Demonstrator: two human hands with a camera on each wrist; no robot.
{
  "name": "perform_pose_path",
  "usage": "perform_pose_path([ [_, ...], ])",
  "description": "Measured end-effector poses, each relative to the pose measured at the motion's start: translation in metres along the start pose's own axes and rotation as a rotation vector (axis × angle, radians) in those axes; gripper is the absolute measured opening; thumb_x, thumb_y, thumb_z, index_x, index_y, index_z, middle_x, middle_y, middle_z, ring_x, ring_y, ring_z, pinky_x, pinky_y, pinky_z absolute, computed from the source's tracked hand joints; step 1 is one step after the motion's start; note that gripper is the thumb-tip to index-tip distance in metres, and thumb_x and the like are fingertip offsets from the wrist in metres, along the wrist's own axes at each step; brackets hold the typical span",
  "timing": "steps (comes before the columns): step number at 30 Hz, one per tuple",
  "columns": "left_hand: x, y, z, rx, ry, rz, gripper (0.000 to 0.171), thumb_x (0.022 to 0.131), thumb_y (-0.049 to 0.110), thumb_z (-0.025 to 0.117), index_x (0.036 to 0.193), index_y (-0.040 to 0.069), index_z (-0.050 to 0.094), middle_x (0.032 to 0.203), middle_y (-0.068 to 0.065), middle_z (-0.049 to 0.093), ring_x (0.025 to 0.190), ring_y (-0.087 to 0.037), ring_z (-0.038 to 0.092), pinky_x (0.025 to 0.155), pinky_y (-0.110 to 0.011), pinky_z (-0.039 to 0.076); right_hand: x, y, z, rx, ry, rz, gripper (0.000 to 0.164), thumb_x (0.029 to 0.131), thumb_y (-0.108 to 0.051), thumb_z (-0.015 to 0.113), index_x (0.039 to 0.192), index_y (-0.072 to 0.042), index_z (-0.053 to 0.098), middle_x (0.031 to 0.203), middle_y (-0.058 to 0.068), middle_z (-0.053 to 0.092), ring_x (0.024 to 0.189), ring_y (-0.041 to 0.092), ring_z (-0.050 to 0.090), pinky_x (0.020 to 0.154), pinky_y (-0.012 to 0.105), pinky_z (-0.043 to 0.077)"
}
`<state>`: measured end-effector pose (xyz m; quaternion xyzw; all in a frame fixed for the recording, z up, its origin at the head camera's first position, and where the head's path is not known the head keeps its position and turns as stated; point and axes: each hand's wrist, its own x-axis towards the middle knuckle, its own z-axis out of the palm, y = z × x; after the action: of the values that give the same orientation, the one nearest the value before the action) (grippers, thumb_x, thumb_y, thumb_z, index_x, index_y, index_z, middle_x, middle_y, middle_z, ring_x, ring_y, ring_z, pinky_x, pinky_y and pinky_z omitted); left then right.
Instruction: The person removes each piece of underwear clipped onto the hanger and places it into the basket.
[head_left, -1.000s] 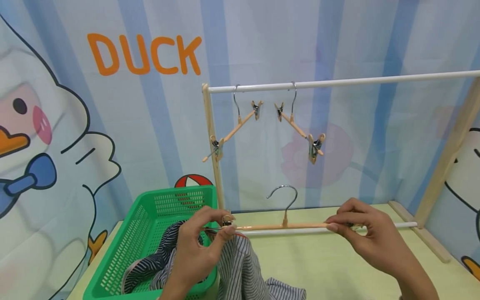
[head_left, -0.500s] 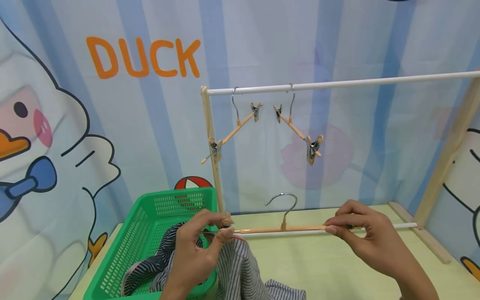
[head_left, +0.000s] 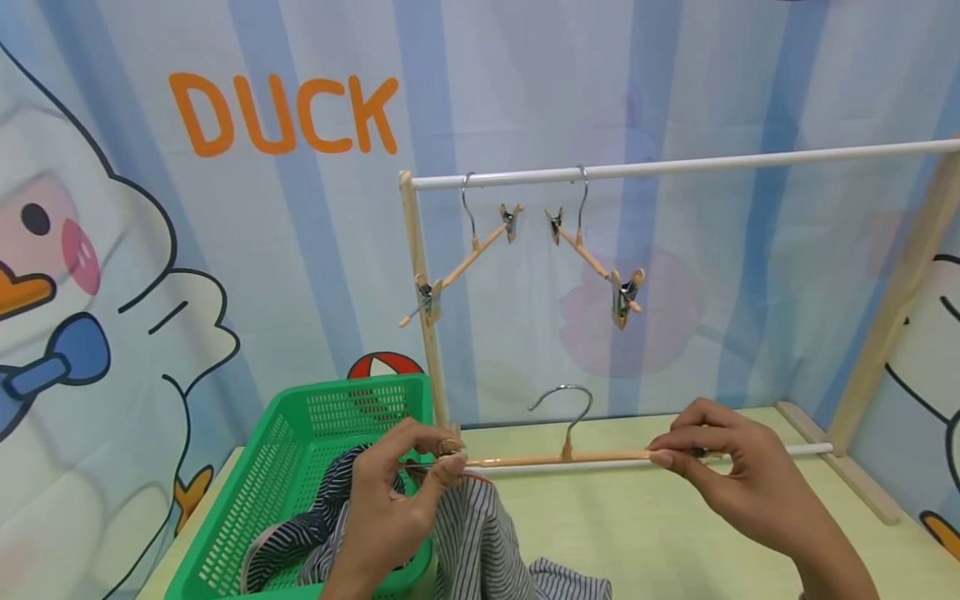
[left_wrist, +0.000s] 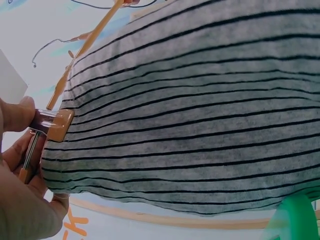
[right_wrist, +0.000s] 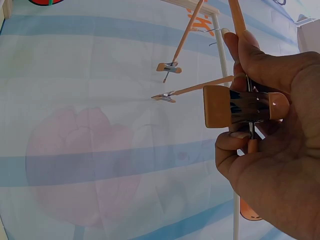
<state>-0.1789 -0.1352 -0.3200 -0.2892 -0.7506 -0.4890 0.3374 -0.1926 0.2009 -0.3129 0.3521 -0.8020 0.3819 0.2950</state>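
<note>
A clip hanger (head_left: pixel 525 459) with a metal hook is held level between both hands, low over the table. My left hand (head_left: pixel 392 500) pinches the clip at its left end. In the left wrist view that clip's peach pad (left_wrist: pixel 61 125) lies against the edge of a grey-and-black striped garment (left_wrist: pixel 175 130), which hangs below the bar. Thumb and fingers of my right hand (head_left: pixel 731 467) pinch the bar's right end. Beside them in the right wrist view is the right clip (right_wrist: pixel 217 106), with no cloth visible in it.
A green basket (head_left: pixel 285 412) with dark striped cloth (head_left: pixel 326 504) inside stands at the left. Behind, a white rail (head_left: pixel 720 167) on wooden posts carries two similar clip hangers (head_left: pixel 474 258). A lower white bar (head_left: pixel 813 450) runs near the tabletop (head_left: pixel 675 533).
The hanger's left part and its hook have dipped slightly since a second ago. Both hands keep their holds, and over the last half second almost nothing moves.
</note>
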Motion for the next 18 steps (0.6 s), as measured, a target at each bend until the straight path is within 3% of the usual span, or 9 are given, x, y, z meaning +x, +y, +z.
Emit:
perform_pose_path([
  [8,-0.0007,0.0010,-0.0001,-0.015,-0.004,-0.008,0.017,0.089,0.003,0.068,0.096,0.019,0.068,0.084,0.001,0.060,0.076,-0.007,0.047,0.056,-0.023,0.047,-0.0020,0.0001,-0.0002,0.001,0.002,0.019,0.033,0.079,0.008,0.073,0.094,-0.021,0.075,0.089,-0.011,0.057,0.070,0.002,0.047,0.057,0.020,0.037],
  [18,-0.0004,-0.0013,0.0004,-0.069,-0.007,0.020,0.018,0.089,-0.002,0.066,0.096,0.015,0.066,0.083,-0.002,0.058,0.074,-0.008,0.050,0.054,-0.023,0.045,-0.0016,-0.0019,-0.0019,0.000,-0.003,0.011,0.029,0.080,0.005,0.073,0.094,-0.021,0.075,0.086,-0.006,0.057,0.070,0.002,0.046,0.058,0.019,0.037],
])
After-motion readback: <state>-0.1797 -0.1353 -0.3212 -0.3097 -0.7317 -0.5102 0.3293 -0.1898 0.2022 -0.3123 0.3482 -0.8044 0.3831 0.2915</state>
